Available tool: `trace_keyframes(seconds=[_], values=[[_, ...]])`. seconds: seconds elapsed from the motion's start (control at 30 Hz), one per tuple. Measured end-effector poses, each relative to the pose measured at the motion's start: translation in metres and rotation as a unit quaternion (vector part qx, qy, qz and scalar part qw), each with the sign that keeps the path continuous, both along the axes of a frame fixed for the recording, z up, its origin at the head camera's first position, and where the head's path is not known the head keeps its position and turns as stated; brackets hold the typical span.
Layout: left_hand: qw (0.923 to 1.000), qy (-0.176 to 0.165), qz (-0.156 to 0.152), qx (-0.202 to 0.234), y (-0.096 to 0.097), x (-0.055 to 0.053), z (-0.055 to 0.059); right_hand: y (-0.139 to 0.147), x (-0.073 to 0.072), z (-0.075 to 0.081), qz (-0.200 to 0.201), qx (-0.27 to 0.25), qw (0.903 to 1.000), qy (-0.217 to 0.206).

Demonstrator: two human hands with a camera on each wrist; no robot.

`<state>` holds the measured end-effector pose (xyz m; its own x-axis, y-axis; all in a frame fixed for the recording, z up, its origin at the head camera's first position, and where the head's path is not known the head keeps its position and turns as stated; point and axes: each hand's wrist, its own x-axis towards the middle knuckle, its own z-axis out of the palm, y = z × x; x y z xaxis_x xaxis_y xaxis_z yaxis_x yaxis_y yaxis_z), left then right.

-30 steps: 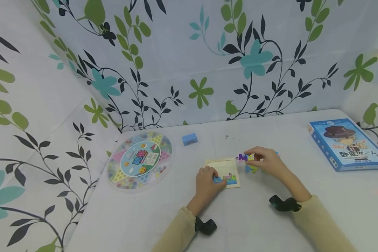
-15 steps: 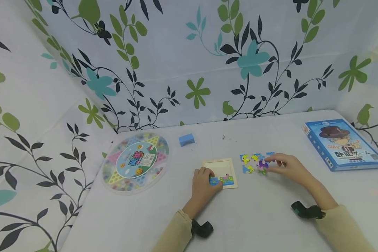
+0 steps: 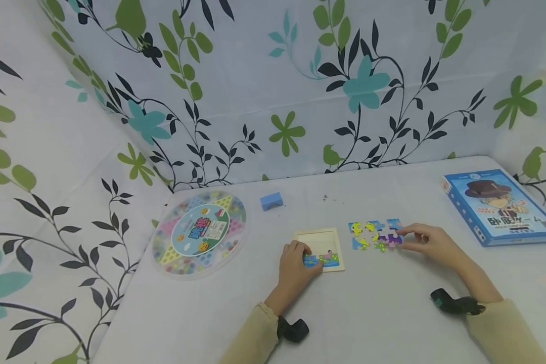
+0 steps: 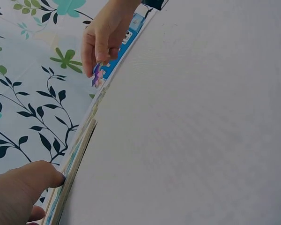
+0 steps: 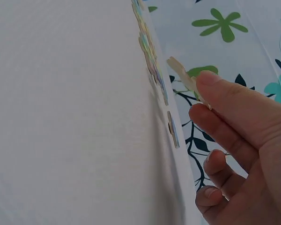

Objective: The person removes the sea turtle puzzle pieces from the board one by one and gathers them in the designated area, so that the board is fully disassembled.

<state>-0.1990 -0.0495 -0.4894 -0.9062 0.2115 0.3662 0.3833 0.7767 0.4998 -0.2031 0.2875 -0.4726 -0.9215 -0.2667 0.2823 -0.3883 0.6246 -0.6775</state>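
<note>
My left hand (image 3: 296,270) grips the lower left corner of a small wooden puzzle tray (image 3: 317,232), thumb along its front edge. Along the tray's lower part lies a row of fitted puzzle pieces (image 3: 330,260), blue with green and pink; its upper part shows bare wood. To the right, my right hand (image 3: 429,245) pinches a purple puzzle piece (image 3: 388,238) between thumb and fingertips. In the right wrist view that piece (image 5: 180,70) is tilted above the table. Loose blue and yellow puzzle pieces (image 3: 358,229) lie close beneath and beside it.
A round, clear-rimmed board game (image 3: 200,232) lies at the left. Behind the tray sits a small blue block (image 3: 271,201). A blue game box (image 3: 502,207) lies at the far right. Patterned cloth (image 3: 236,101) hangs behind the white table (image 3: 373,313).
My right hand has moved right with the purple piece, from beside the tray to the right end of the loose pieces. My left hand stays on the tray.
</note>
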Motion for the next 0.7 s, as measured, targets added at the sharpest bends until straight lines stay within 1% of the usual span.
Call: trace_keyframes(seconds=[0.2,0.37,0.43,0.53,0.6,0.7], values=[[0.9999,0.008,0.004,0.006,0.0,0.002,0.001,0.007,-0.003,-0.001,0.006,0.012,0.9997,-0.02],[0.9998,0.017,-0.004,0.009,-0.005,0.004,0.0,0.009,-0.005,-0.004,0.021,0.03,0.9993,0.004],[0.9997,0.023,-0.006,0.004,-0.008,0.005,-0.001,0.009,-0.006,-0.005,0.025,0.035,0.999,0.01],[0.9994,0.032,-0.003,-0.015,-0.012,0.006,-0.001,0.009,-0.004,-0.005,0.019,0.041,0.999,0.001],[0.9987,0.043,-0.001,-0.029,-0.014,0.007,0.0,0.011,-0.003,-0.005,0.013,0.045,0.9989,-0.008],[0.9978,0.058,-0.003,-0.032,-0.016,0.009,0.003,0.013,-0.001,-0.006,0.006,0.047,0.9988,-0.015]])
